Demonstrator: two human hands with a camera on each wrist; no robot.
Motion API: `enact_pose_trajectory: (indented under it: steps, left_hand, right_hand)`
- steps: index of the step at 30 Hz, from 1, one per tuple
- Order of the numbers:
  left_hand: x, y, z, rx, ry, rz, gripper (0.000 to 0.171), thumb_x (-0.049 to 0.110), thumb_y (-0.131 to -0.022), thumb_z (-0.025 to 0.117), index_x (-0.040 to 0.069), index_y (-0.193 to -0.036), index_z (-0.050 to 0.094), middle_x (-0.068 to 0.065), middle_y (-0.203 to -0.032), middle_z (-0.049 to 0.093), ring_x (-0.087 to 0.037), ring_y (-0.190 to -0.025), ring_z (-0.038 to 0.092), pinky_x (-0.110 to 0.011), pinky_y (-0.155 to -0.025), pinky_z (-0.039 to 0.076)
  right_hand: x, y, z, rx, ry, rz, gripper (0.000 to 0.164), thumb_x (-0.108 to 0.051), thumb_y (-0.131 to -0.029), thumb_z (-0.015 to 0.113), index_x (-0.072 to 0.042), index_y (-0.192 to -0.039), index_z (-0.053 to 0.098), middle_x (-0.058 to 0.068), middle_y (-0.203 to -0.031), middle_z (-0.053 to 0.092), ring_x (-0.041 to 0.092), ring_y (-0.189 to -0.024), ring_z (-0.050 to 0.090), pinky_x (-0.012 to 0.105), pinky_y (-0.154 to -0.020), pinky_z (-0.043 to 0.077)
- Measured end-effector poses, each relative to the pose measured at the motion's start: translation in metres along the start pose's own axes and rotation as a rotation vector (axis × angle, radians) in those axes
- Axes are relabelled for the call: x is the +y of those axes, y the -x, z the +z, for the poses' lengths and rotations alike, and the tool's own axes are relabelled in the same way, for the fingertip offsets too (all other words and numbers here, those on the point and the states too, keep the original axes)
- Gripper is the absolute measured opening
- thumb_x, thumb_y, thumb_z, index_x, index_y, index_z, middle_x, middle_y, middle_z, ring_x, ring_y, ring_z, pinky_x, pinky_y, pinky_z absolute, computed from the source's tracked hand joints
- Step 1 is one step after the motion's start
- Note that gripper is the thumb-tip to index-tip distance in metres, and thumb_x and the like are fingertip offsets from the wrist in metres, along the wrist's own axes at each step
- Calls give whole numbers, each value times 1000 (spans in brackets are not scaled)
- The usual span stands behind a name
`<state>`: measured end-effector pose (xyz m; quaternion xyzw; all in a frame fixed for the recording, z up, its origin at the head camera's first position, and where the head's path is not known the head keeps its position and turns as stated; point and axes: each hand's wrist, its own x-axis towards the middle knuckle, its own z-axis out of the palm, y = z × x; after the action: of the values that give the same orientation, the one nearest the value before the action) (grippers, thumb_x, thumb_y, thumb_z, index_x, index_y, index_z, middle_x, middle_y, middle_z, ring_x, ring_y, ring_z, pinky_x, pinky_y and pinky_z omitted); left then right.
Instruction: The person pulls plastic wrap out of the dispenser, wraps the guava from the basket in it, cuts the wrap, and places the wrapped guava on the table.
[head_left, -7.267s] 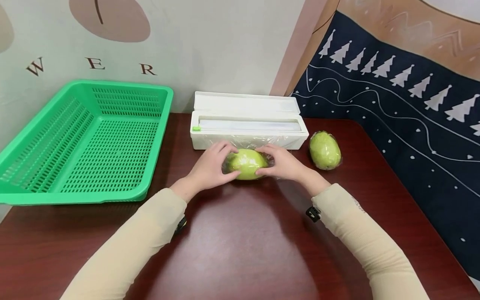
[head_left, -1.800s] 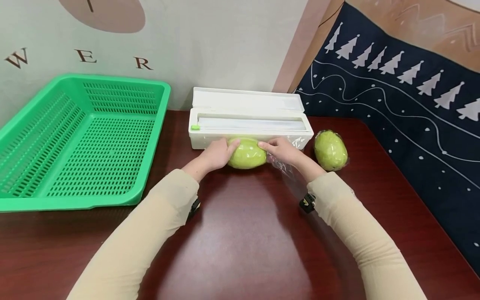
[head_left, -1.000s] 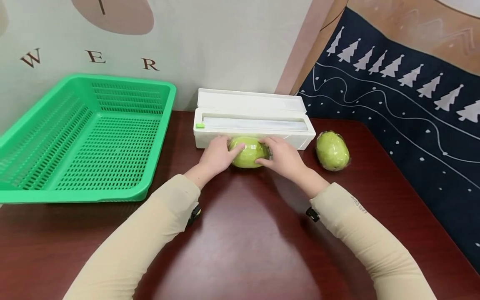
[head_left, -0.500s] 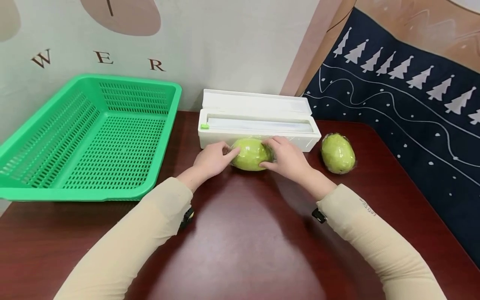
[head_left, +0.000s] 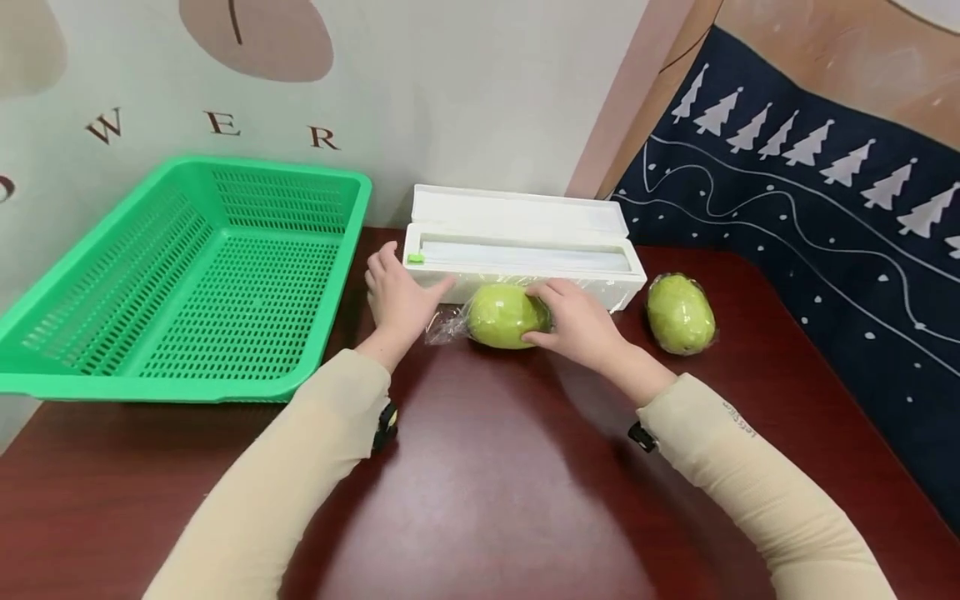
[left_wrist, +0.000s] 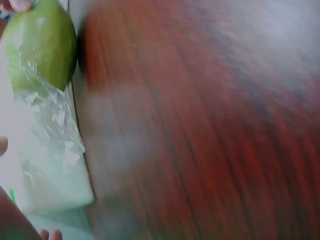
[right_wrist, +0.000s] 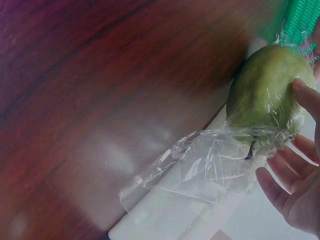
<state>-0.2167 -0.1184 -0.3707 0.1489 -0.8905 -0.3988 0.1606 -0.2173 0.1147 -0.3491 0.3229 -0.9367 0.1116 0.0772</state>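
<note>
A green oval fruit (head_left: 501,317) in clear plastic wrap lies on its side before the white wrap dispenser (head_left: 600,287). My right hand (head_left: 581,327) grips its right end between thumb and fingers. A loose tail of wrap (head_left: 447,327) sticks out on the left; in the right wrist view, more loose wrap (right_wrist: 200,170) trails from the other end. My left hand (head_left: 396,296) is spread at the dispenser's left end, near its green slider (head_left: 416,259), apart from the fruit. The dispenser's lid stands up, showing the roll inside.
A second wrapped green fruit (head_left: 680,314) sits to the right of the dispenser. On the left stands a green slotted basket (head_left: 324,329). A wall backs the dark red table (head_left: 480,467), and a navy tree-patterned cloth (head_left: 810,250) borders its right side.
My left hand has let go of the fruit's left end and moved left, uncovering the wrap tail. My right hand still holds the fruit. The view has shifted slightly.
</note>
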Motion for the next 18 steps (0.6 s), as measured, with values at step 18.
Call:
enact_pose_trajectory:
  steps: [18]
  left_hand:
    - [-29, -29, 2, -241, 69, 153, 100, 37, -81, 71, 11, -151, 4, -9, -158, 13, -30, -145, 12, -48, -116, 15]
  right_hand:
    - [6, -5, -5, -60, -63, -23, 53, -28, -72, 80, -3, -114, 60, 11, -109, 64, 26, -104, 58, 40, -91, 47]
